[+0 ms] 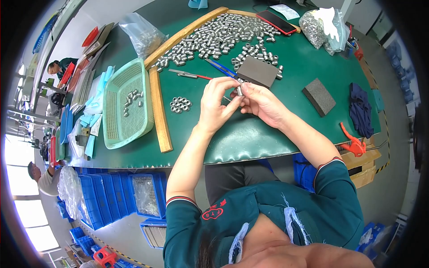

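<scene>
My right hand (264, 103) pinches a small shiny metal sleeve (240, 91) between thumb and fingers above the green table. Meeting it from the other side, my left hand (217, 102) has its fingers closed at the same sleeve. A thin metal piece shows between the hands, too small to identify. Just beyond my fingers lie a grey-brown rectangular block (257, 71), a blue-handled tool (220, 68) and a slim metal tool with a red part (190, 75). A cluster of metal sleeves (180, 104) stands on end left of my left hand.
Wooden strips (159, 109) border a large pile of metal sleeves (214, 38). A green basket (108, 127) holds several more. A dark abrasive block (318, 97), navy cloth (360, 109), red-edged phone (275, 22) and orange-red tool (354, 142) lie around the table.
</scene>
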Available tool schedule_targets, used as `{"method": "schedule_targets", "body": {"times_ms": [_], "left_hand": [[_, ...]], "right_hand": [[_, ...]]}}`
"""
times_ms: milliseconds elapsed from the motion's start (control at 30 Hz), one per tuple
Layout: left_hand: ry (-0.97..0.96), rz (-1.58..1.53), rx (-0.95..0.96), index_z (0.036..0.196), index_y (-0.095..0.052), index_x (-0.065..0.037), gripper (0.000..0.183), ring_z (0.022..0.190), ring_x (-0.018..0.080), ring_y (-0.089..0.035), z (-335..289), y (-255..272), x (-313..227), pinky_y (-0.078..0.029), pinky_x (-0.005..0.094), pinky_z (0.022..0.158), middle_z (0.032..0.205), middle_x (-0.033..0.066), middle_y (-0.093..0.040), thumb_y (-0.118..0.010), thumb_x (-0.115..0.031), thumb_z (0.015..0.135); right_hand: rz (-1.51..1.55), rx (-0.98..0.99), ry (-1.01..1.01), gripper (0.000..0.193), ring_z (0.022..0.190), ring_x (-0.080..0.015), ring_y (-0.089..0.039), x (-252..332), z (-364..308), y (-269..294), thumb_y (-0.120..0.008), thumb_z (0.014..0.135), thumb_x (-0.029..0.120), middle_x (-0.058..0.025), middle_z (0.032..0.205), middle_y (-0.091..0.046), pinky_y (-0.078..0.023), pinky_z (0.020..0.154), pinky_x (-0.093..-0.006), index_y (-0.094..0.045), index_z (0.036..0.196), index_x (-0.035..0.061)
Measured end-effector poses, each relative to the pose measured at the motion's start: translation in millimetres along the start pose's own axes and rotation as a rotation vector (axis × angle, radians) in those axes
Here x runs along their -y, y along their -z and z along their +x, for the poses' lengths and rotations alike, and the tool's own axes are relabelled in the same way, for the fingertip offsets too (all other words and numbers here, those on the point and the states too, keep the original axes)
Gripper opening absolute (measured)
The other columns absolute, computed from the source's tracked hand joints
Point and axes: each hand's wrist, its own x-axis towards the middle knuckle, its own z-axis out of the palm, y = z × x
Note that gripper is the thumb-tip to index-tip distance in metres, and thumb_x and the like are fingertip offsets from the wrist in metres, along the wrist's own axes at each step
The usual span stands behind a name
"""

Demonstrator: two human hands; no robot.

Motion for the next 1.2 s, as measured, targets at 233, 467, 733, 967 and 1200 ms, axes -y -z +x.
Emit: {"method": "schedule_targets", "body": {"times_ms": [233,467,733,967,1200], "left_hand": [[0.03,-0.021,-0.053,0.1,-0.061,-0.008,0.035,0.094,0.0265,-0.059,1,-1,-1,-0.045,0.0365,0.082,0.1,0.0083,-0.062,-0.075,-0.008,0.068],[0.043,-0.027,-0.061,0.1,-0.061,-0.007,0.034,0.093,0.0263,-0.059,-2,-1,1,-0.046,0.0362,0.082,0.099,0.0083,-0.062,-0.073,-0.005,0.068],[0.232,-0.13,-0.17,0.107,-0.061,-0.005,0.031,0.091,0.0184,-0.06,-4,-4,8,-0.047,0.0293,0.08,0.1,0.0073,-0.064,-0.071,-0.005,0.078],[0.327,-0.277,-0.195,0.111,-0.058,-0.004,0.032,0.09,0.0126,-0.058,-4,-2,10,-0.046,0.026,0.08,0.101,0.0056,-0.063,-0.068,-0.003,0.081],[0.219,0.045,-0.222,0.107,-0.061,-0.004,0.034,0.087,0.0238,-0.061,-7,2,10,-0.047,0.031,0.078,0.097,0.0107,-0.064,-0.069,0.0,0.074]], "right_hand": [[0.01,0.043,0.011,0.032,0.078,-0.0012,-0.053,0,2,2,-0.052,0.095,0.038,0.0062,0.088,-0.057,-0.047,0.07,-0.0193,-0.06,0.104,0.0081],[0.021,-0.008,0.009,0.031,0.076,-0.0028,-0.054,-2,3,2,-0.051,0.096,0.037,0.0052,0.088,-0.058,-0.047,0.07,-0.0192,-0.061,0.107,0.0097],[-1.795,-0.64,0.793,0.054,0.118,-0.0293,-0.048,15,15,43,-0.07,0.078,0.039,-0.0154,0.126,-0.05,-0.029,0.104,-0.05,-0.055,0.123,0.0132],[-1.849,-0.6,0.465,0.062,0.124,-0.0336,-0.044,16,15,47,-0.068,0.078,0.042,-0.0183,0.134,-0.046,-0.02,0.107,-0.0571,-0.049,0.132,0.0174],[-1.561,-0.151,1.095,0.06,0.121,-0.0308,-0.048,8,0,1,-0.072,0.074,0.037,-0.0141,0.133,-0.047,-0.022,0.105,-0.0582,-0.054,0.13,0.0232]]}}
